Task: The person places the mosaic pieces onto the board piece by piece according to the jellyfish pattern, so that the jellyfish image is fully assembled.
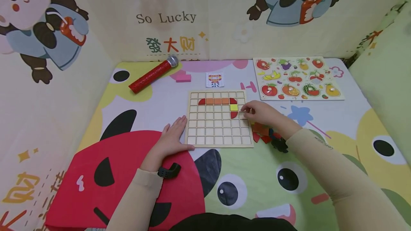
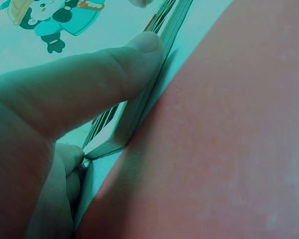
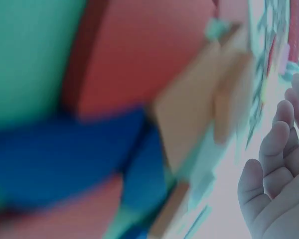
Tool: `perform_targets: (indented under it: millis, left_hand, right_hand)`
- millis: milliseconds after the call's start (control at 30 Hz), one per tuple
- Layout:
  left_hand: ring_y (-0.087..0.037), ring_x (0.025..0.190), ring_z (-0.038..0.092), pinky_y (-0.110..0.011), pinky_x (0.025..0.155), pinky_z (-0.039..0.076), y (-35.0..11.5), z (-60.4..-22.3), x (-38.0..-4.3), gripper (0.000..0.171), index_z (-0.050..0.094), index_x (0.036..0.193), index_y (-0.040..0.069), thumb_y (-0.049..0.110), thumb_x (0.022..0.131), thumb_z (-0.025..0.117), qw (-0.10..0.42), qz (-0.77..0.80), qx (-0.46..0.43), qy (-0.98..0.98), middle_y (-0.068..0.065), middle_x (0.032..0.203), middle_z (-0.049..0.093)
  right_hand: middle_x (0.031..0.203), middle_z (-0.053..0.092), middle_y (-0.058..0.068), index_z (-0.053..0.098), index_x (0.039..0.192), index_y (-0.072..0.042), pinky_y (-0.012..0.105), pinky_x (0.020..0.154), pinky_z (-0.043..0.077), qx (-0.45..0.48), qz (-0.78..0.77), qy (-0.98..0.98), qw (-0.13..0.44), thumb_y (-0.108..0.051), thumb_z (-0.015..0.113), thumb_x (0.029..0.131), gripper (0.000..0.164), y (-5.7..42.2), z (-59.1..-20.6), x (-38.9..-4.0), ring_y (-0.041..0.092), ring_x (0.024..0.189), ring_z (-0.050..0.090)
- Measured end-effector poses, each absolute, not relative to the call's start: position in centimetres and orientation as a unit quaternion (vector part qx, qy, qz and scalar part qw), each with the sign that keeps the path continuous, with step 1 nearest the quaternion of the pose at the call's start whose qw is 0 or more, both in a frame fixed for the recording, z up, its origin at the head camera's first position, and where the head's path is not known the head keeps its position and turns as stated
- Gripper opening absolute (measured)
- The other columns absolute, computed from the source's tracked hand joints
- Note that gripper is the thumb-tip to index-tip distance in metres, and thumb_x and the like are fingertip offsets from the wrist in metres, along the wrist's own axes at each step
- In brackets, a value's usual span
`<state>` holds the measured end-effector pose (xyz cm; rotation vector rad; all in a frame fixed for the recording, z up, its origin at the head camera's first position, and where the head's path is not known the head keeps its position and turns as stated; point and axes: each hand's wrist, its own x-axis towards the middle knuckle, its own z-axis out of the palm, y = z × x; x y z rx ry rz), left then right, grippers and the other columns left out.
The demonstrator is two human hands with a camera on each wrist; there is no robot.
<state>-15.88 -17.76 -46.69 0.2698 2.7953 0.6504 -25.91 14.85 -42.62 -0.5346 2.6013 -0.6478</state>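
A wooden grid board (image 1: pixel 220 144) lies on the table, with several orange squares (image 1: pixel 217 101) between red rounded corner pieces (image 1: pixel 233 115), and a yellow square (image 1: pixel 233 107). My left hand (image 1: pixel 171 136) rests at its lower left corner. Its fingers stretch along the left side, and the thumb (image 2: pixel 147 45) touches the near edge. Over the board's right edge, beside the yellow square, is my right hand (image 1: pixel 261 112) with fingers bent and no piece showing between them. Loose red, orange and blue pieces (image 1: pixel 260 130) lie under the right wrist; they loom large and blurred in the right wrist view.
Behind the board stands a small pattern card (image 1: pixel 214 80), beside a pink block (image 1: pixel 183 78). A red microphone (image 1: pixel 151 78) lies at the back left. The fruit puzzle board (image 1: pixel 298 79) lies at the back right. Patterned walls (image 1: pixel 224 17) enclose the table's far side.
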Motion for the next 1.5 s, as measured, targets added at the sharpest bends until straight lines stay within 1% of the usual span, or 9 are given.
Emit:
perform_targets:
  millis: [67, 167, 267, 400, 567, 733, 1100, 1367, 1500]
  left_hand:
    - [-0.024, 0.141, 0.010, -0.056, 0.109, 0.008, -17.8, -46.7, -15.9, 0.109, 0.014, 0.147, 0.014, 0.050, 0.063, 0.074, 0.128, 0.223, 0.093, 0.962, -0.003, 0.154, 0.013]
    - [-0.024, 0.141, 0.010, -0.056, 0.109, 0.008, -17.8, -46.7, -16.0, 0.109, 0.014, 0.147, 0.014, 0.050, 0.063, 0.074, 0.129, 0.223, 0.094, 0.962, -0.003, 0.154, 0.013]
    - [-0.024, 0.141, 0.010, -0.056, 0.109, 0.008, -17.8, -46.8, -16.0, 0.110, 0.014, 0.147, 0.015, 0.049, 0.063, 0.075, 0.128, 0.227, 0.094, 0.961, -0.003, 0.154, 0.013]
    - [-0.024, 0.141, 0.010, -0.055, 0.110, 0.007, -17.8, -46.8, -15.9, 0.110, 0.014, 0.147, 0.015, 0.048, 0.062, 0.076, 0.129, 0.233, 0.090, 0.960, -0.003, 0.154, 0.013]
    - [-0.025, 0.140, 0.011, -0.055, 0.110, 0.007, -17.8, -46.9, -15.8, 0.110, 0.015, 0.147, 0.014, 0.048, 0.062, 0.076, 0.130, 0.233, 0.090, 0.960, -0.004, 0.153, 0.013]
    - [-0.025, 0.141, 0.011, -0.055, 0.110, 0.007, -17.8, -46.9, -15.7, 0.110, 0.015, 0.147, 0.014, 0.048, 0.062, 0.076, 0.131, 0.234, 0.090, 0.959, -0.003, 0.153, 0.013]
    - [-0.024, 0.141, 0.010, -0.055, 0.110, 0.007, -17.9, -46.8, -15.9, 0.110, 0.013, 0.147, 0.016, 0.049, 0.063, 0.075, 0.131, 0.229, 0.090, 0.960, -0.002, 0.154, 0.012]
    - [-0.024, 0.141, 0.011, -0.055, 0.110, 0.007, -18.0, -46.7, -15.9, 0.110, 0.013, 0.147, 0.016, 0.049, 0.062, 0.075, 0.134, 0.232, 0.086, 0.960, -0.002, 0.154, 0.012]
    - [-0.024, 0.141, 0.011, -0.055, 0.110, 0.007, -17.9, -46.9, -15.8, 0.110, 0.014, 0.147, 0.015, 0.049, 0.063, 0.075, 0.133, 0.232, 0.089, 0.960, -0.002, 0.154, 0.012]
  right_hand:
    - [0.093, 0.056, 0.006, 0.060, 0.112, -0.011, 0.029, 0.066, 0.045, -0.182, -0.234, 0.934, 0.199, -0.022, 0.057, 0.088, 0.026, 15.6, -42.1, -26.0, 0.020, 0.080, 0.048]
    - [0.096, 0.056, 0.008, 0.059, 0.113, -0.008, 0.028, 0.065, 0.043, -0.174, -0.232, 0.938, 0.190, -0.021, 0.055, 0.089, 0.028, 17.1, -41.4, -25.8, 0.021, 0.081, 0.048]
    - [0.098, 0.057, 0.009, 0.059, 0.114, -0.006, 0.028, 0.067, 0.042, -0.170, -0.230, 0.942, 0.178, -0.020, 0.055, 0.089, 0.029, 18.7, -40.9, -25.5, 0.022, 0.084, 0.047]
    - [0.097, 0.058, 0.011, 0.059, 0.112, -0.003, 0.030, 0.069, 0.043, -0.168, -0.230, 0.944, 0.169, -0.019, 0.055, 0.089, 0.028, 20.7, -41.0, -24.9, 0.022, 0.083, 0.048]
    - [0.100, 0.059, 0.012, 0.059, 0.113, -0.003, 0.036, 0.075, 0.045, -0.150, -0.230, 0.944, 0.182, -0.020, 0.056, 0.089, 0.030, 22.4, -41.6, -24.0, 0.024, 0.086, 0.050]
    - [0.101, 0.060, 0.014, 0.059, 0.113, -0.002, 0.042, 0.080, 0.047, -0.142, -0.237, 0.943, 0.184, -0.019, 0.056, 0.089, 0.029, 23.0, -42.2, -23.5, 0.025, 0.090, 0.051]
    - [0.100, 0.060, 0.015, 0.058, 0.111, 0.000, 0.045, 0.081, 0.047, -0.157, -0.239, 0.941, 0.180, -0.017, 0.056, 0.089, 0.029, 23.2, -42.7, -23.5, 0.026, 0.088, 0.053]
    - [0.107, 0.059, 0.016, 0.056, 0.117, 0.000, 0.047, 0.084, 0.046, -0.165, -0.206, 0.944, 0.198, -0.027, 0.061, 0.085, 0.042, 23.2, -43.1, -23.5, 0.026, 0.091, 0.052]
    - [0.103, 0.059, 0.015, 0.055, 0.115, 0.000, 0.046, 0.083, 0.046, -0.167, -0.208, 0.942, 0.203, -0.024, 0.063, 0.085, 0.040, 23.5, -43.4, -23.5, 0.025, 0.088, 0.052]
